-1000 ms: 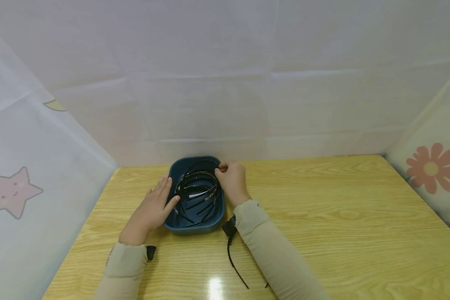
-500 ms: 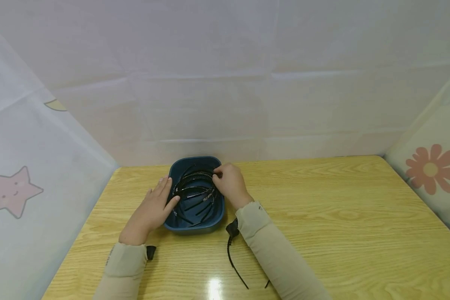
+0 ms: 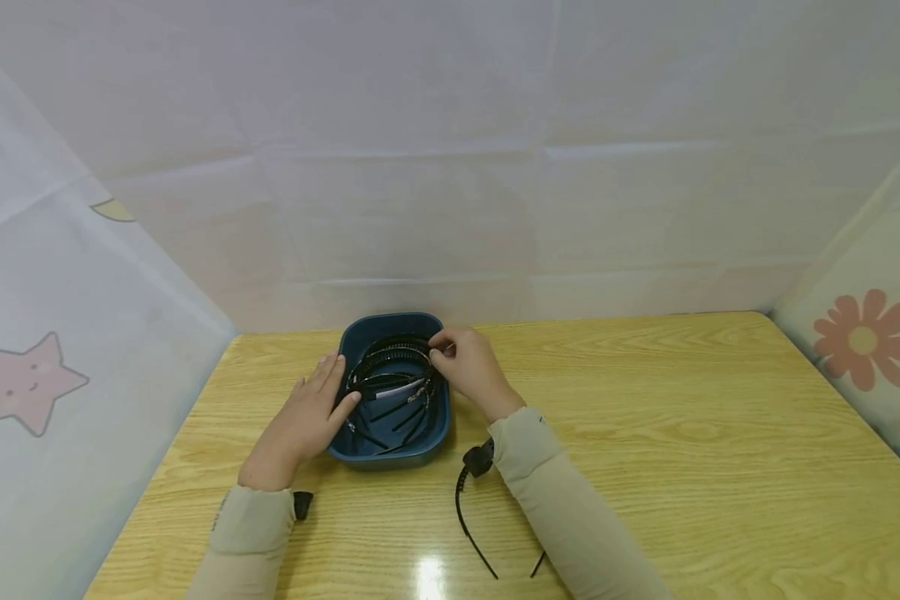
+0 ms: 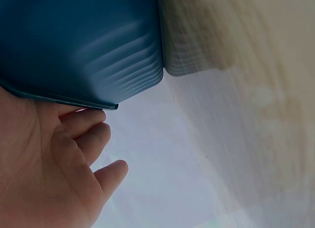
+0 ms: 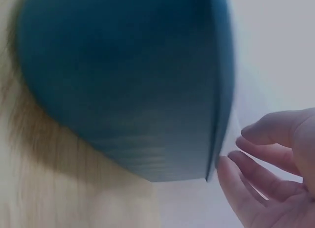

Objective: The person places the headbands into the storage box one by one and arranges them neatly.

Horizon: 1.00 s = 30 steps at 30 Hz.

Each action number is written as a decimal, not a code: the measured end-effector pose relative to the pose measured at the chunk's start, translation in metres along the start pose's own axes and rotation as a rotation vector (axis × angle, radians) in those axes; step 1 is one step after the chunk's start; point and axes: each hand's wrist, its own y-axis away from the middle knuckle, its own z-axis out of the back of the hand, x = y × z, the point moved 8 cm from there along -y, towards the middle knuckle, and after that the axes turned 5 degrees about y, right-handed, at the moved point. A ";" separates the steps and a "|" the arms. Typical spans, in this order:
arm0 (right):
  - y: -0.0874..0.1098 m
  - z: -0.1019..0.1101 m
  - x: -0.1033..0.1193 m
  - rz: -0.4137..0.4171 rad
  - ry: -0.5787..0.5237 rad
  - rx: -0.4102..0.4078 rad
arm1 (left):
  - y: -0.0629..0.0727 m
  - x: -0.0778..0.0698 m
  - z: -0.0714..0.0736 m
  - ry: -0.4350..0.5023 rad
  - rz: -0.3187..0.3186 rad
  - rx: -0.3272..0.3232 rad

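Note:
A dark blue plastic basin (image 3: pixel 390 460) stands at the back left of the table, with several black headbands (image 3: pixel 390 358) overlapping inside it. My left hand (image 3: pixel 303 421) rests on the basin's left rim, fingers fairly straight and the thumb reaching over the inside. In the left wrist view its fingers (image 4: pixel 91 139) touch the rim from outside. At the right rim my right hand (image 3: pixel 472 367) pinches the end of a headband between thumb and forefinger. In the right wrist view that hand (image 5: pixel 275 164) is bent beside the rim, and its hold is hard to see.
Another black headband (image 3: pixel 461 517) lies on the wooden table (image 3: pixel 682 442) in front of the basin, partly hidden by the right sleeve. White sheeting (image 3: pixel 435 208) rises behind the table, with printed side panels left and right.
My right forearm has shifted slightly right, with the hand staying at the right rim. The upper headbands in the basin have moved a little. My left hand has stayed in place.

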 end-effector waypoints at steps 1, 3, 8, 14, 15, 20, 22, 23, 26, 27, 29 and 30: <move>0.001 0.001 -0.001 0.006 0.002 0.005 | 0.000 0.000 0.000 0.000 -0.001 0.000; 0.004 0.004 -0.004 0.015 0.016 0.021 | 0.000 0.000 0.000 -0.003 -0.003 -0.001; 0.014 0.012 -0.011 0.033 0.055 0.072 | -0.001 0.001 -0.001 -0.011 -0.004 -0.004; 0.029 0.015 -0.021 0.003 0.095 0.197 | 0.000 0.000 -0.002 -0.009 -0.008 -0.005; 0.032 0.014 -0.023 0.002 0.103 0.226 | 0.000 0.000 -0.002 -0.011 -0.007 -0.006; 0.046 0.010 -0.029 -0.006 0.152 0.369 | 0.000 0.002 -0.001 -0.014 -0.004 -0.012; 0.052 0.009 -0.030 -0.009 0.162 0.417 | 0.000 0.002 -0.001 -0.012 -0.004 -0.013; 0.054 0.009 -0.031 -0.011 0.163 0.438 | 0.000 0.002 -0.001 -0.012 -0.003 -0.012; 0.062 0.009 -0.032 -0.004 0.166 0.486 | 0.000 0.002 -0.001 -0.010 -0.002 -0.010; 0.064 0.009 -0.033 0.000 0.171 0.498 | -0.001 0.002 -0.001 -0.009 -0.002 -0.009; 0.068 0.009 -0.034 0.007 0.173 0.523 | -0.001 0.002 -0.001 -0.010 -0.002 -0.007; 0.070 0.009 -0.035 0.013 0.174 0.533 | -0.001 0.002 -0.001 -0.010 -0.001 -0.008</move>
